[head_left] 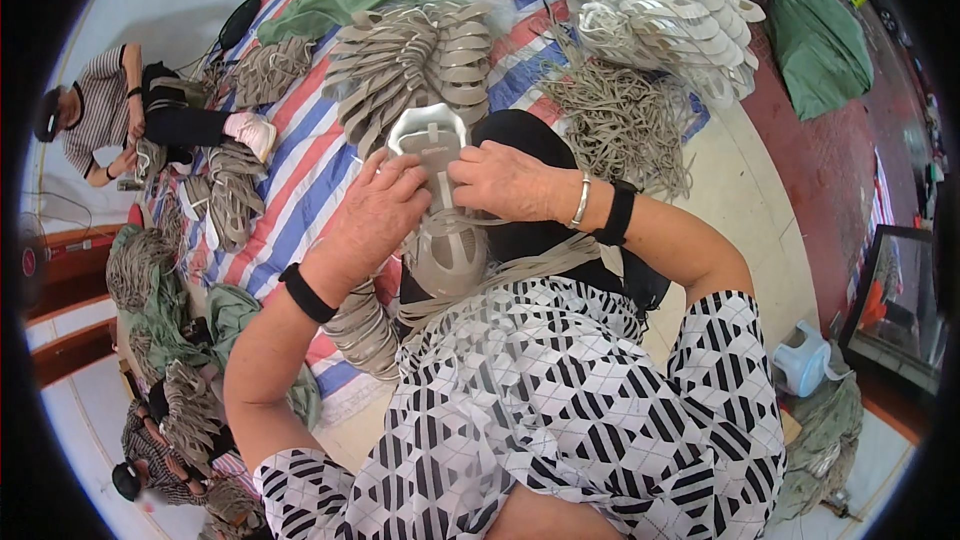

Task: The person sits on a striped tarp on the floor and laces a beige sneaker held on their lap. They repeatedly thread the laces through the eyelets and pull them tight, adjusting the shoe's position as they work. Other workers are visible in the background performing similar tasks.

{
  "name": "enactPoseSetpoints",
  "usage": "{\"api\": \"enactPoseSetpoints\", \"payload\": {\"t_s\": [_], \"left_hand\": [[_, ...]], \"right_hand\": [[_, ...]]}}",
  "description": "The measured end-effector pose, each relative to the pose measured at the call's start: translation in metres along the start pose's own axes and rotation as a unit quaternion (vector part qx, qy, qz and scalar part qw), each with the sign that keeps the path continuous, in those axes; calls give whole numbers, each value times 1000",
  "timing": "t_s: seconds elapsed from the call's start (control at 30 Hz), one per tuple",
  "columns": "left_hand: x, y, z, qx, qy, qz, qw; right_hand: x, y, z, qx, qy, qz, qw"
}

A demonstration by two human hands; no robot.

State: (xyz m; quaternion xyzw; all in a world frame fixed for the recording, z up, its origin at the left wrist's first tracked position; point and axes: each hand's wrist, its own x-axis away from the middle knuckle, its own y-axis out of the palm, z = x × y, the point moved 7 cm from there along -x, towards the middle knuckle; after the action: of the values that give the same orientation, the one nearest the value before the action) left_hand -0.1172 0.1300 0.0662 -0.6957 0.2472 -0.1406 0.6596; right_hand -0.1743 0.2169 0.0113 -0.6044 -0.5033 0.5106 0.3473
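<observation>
A beige-grey shoe upper [445,258] with a white-lined collar lies over my lap, toe toward me. My left hand [375,205] is closed on its left edge beside the tongue, fingertips bent inward. On the opposite edge, my right hand [515,183] is closed too, its thumb and fingers pinched at the eyelet side. Whether a lace end is between the fingertips I cannot make out. Loose beige laces [545,262] lie across my lap, right of the toe.
Ahead, fanned shoe uppers [410,65] lie on a striped sheet [290,155]. Right of them are a heap of laces [620,120] and plastic-wrapped uppers [665,20]. More stacked uppers [362,332] stand by my left forearm. Two people sit at left among uppers. A blue plastic stool [803,360] is at right.
</observation>
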Motion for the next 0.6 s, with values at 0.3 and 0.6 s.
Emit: {"api": "enactPoseSetpoints", "payload": {"t_s": [0.3,0.6], "left_hand": [[8,35,-18,93,-76,-154,981],[-5,55,-43,666,-400,78,625]], "right_hand": [[8,8,26,-217,51,9,975],[9,7,18,-181,16,26,983]]}}
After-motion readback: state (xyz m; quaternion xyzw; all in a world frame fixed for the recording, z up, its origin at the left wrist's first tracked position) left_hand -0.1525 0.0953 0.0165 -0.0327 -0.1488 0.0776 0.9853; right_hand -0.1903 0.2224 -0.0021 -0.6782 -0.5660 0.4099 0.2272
